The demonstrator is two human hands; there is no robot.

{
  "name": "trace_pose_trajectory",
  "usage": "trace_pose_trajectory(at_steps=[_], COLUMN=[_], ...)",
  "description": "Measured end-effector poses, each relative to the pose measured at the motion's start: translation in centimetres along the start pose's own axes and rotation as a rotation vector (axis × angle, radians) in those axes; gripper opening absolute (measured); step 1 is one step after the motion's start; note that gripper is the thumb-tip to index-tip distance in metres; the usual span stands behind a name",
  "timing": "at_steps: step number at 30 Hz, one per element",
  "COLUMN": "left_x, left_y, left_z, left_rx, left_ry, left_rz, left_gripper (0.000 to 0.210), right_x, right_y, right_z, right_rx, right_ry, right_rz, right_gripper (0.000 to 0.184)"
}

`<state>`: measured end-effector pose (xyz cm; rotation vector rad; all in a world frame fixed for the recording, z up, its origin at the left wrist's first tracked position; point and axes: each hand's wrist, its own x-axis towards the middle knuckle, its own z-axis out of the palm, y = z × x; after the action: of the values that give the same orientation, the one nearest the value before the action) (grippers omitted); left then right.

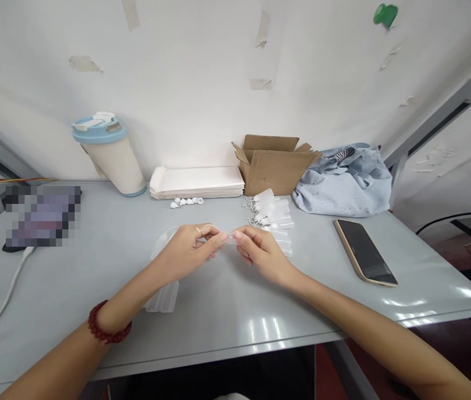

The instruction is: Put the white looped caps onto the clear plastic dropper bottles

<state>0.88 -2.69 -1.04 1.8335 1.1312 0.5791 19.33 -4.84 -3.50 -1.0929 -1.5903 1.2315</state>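
My left hand point(191, 250) and my right hand point(262, 250) meet fingertip to fingertip above the middle of the table. Both pinch a small translucent plastic piece point(231, 239), mostly covered by the fingers. A thin, pale curved strip point(208, 226) shows above my left fingers; whether it joins that piece I cannot tell. Beneath my left hand and wrist lie several translucent plastic bottles point(163, 298), partly hidden. Just behind my right hand is a pile of translucent bottles point(274, 214) with white caps and thin curved tips. Small white caps point(187, 202) sit in a row farther back.
Along the wall stand a cream tumbler point(114, 161) with blue lid, stacked white padded envelopes point(199, 182), an open cardboard box point(277, 172) and light blue cloth point(343, 183). A phone point(366, 253) lies right; a blurred-out device point(43, 216) with a white cable point(8, 300) lies left.
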Motion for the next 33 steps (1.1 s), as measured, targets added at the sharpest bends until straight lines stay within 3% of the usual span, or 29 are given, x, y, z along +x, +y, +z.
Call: trace_pose_trajectory(at_steps=[5,11,15,17,20,27,30,33], left_x=[-0.1,-0.1,-0.1,-0.2,-0.3,-0.3,-0.2,-0.1], left_y=[-0.2,0.1,0.1,0.2,0.3,0.2,0.3,0.2], left_z=[-0.3,-0.2,-0.1,-0.1,-0.1,0.3,0.5,0.3], left_rx=[-0.068,-0.044,-0.043,-0.026,0.017,0.183,0.230,0.250], left_ry=[-0.097,-0.090,-0.074,-0.064,-0.057,-0.036,-0.030,-0.021], left_rz=[-0.025,-0.039,-0.041,-0.010,0.036,0.184,0.210,0.214], left_gripper=[0.040,0.045,0.046,0.046,0.044,0.044,0.044,0.042], right_x=[-0.5,0.2,0.3,0.0,-0.4,-0.1,0.1,0.3], right_y=[0.1,0.9,1.2,1.0,0.1,-0.2,0.2,0.2], right_z=[-0.1,-0.7,-0.6,-0.4,-0.2,-0.1,-0.1,-0.3], right_rx=[-0.373,-0.864,-0.936,-0.855,-0.611,0.273,0.453,0.462], right_ry=[0.039,0.080,0.068,0.035,-0.042,-0.202,-0.255,-0.271], right_rz=[-0.255,-0.644,-0.674,-0.603,-0.380,0.191,0.314,0.350], right_gripper=[0.026,0.033,0.041,0.042,0.041,0.047,0.044,0.042])
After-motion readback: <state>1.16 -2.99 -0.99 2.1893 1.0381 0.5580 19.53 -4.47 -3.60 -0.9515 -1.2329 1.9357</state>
